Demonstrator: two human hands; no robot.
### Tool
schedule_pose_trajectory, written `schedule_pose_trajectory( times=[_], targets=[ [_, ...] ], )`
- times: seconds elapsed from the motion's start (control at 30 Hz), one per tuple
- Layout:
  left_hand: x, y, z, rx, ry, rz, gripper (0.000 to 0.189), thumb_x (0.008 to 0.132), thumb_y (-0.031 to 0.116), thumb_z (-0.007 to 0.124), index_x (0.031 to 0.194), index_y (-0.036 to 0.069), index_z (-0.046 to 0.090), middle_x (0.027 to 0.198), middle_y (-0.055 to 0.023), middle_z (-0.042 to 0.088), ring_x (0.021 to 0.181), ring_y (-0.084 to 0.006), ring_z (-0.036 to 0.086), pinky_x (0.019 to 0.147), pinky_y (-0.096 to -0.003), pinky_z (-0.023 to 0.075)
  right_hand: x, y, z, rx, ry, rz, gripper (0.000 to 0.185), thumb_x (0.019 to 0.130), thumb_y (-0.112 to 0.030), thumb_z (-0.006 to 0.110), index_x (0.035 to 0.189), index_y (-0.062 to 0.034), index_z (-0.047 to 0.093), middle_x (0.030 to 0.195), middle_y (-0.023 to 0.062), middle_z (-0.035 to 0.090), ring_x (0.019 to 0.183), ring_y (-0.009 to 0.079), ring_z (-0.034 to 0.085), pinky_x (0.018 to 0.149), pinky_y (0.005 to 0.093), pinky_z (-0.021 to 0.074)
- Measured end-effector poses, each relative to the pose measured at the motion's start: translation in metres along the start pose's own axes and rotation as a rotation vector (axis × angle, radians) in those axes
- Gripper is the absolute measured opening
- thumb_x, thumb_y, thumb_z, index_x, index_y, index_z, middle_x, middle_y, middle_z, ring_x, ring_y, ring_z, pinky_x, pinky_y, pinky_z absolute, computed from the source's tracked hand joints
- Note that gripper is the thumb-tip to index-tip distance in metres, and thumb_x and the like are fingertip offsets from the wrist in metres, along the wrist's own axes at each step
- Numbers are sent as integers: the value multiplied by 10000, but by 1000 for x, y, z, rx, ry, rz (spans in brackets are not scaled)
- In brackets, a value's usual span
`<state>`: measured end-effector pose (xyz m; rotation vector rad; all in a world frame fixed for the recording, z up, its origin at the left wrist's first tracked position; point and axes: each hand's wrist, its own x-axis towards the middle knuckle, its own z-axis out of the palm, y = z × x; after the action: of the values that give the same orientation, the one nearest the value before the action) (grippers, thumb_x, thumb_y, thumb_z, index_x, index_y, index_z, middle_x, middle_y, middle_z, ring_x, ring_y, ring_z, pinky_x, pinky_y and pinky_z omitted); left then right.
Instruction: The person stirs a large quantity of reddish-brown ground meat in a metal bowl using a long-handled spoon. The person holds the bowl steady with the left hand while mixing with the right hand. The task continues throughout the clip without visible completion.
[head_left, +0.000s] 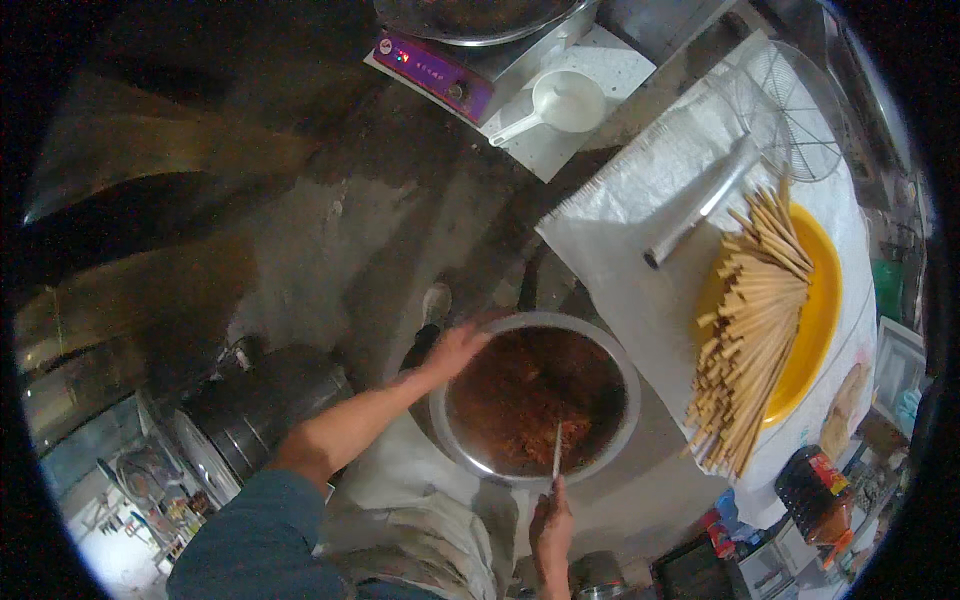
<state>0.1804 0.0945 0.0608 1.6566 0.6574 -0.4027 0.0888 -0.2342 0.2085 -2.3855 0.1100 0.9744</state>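
A round metal basin (631, 390) stands before me with a dark reddish-brown mass (517, 375) in it. My left hand (459, 346) lies at the basin's upper left rim, its fingers blurred; whether they grip the rim I cannot tell. With my right hand (553, 517), below the basin's near rim, I hold a slim light-coloured utensil (557, 450). Its far end reaches into the basin, beside a lighter orange-brown patch of the contents. The exact kind of utensil is not clear.
On a white woven sheet (622, 262) at the right are a yellow oval tub (829, 300) with many thin light-brown sticks (757, 322) and a wire strainer (795, 112). A white plastic ladle (570, 101) lies by a purple control panel (431, 75). A bottle of dark liquid (806, 487) is at the lower right.
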Motion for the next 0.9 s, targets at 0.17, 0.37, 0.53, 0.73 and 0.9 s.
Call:
schedule_pose_trajectory(
  times=[0.17, 0.37, 0.53, 0.73, 0.9],
  targets=[
    [87, -45, -57, -188, -134, -223, 421, 986, 444, 553, 1204, 89, 609, 844, 4, 607, 664, -101, 542, 563, -288, 449, 8, -23, 14, 3, 3, 278, 469, 938, -47, 544, 1405, -24, 503, 781, 161, 594, 662, 215, 533, 598, 357, 451],
    [348, 5, -186, -93, 452, -20, 684, 822, 412, 766, 1324, 63, 461, 1071, -125, 653, 1011, -274, 629, 904, -412, 499, 13, -41, 50, 83, 74, 402, 490, 949, -18, 469, 1439, -5, 459, 729, 36, 557, 643, 132, 452, 570, 306, 403],
    [430, 28, -215, 476, 639, 168, 685, 796, 400, 768, 1317, 63, 479, 1181, -193, 649, 1139, -374, 595, 953, -483, 471, 16, -47, 72, 300, 165, 410, 511, 961, -60, 500, 1465, -14, 427, 740, 27, 490, 645, 107, 411, 564, 269, 367],
    [470, 7, -245, 296, 667, 43, 526, 817, 350, 737, 1157, -8, 555, 1065, -223, 680, 1008, -379, 657, 897, -455, 512, 19, -36, 80, 129, 114, 384, 524, 987, -186, 501, 1485, -50, 408, 691, 18, 501, 581, 113, 420, 527, 282, 395],
    [454, 42, -216, 13, 570, -118, 399, 831, 288, 717, 1015, -44, 594, 865, -206, 688, 636, -305, 693, 661, -413, 594, 9, -39, 74, 185, 67, 577, 489, 989, -121, 492, 1437, 61, 414, 1124, 173, 634, 732, 143, 496, 666, 265, 444]
  ],
)
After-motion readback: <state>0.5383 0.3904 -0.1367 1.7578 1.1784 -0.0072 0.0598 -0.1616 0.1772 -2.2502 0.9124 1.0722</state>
